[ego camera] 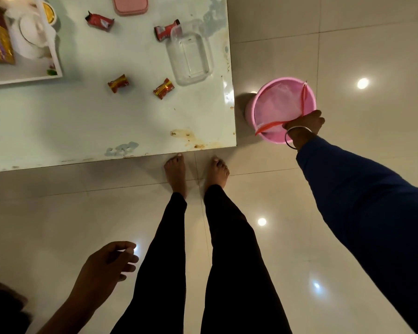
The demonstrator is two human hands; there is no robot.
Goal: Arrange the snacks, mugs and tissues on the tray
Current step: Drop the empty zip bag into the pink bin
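Right hand (304,123) reaches into the pink bin (285,109) at right, grip unclear; left hand (106,266) hangs open, lower left; four snack packets (117,83) lie on the counter (82,131), tray (56,56) upper left

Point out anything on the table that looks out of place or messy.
Four snack packets lie scattered on the table rather than on the tray. A clear container sits lidless; the pink lid lies apart. Brown stains mark the near corner.
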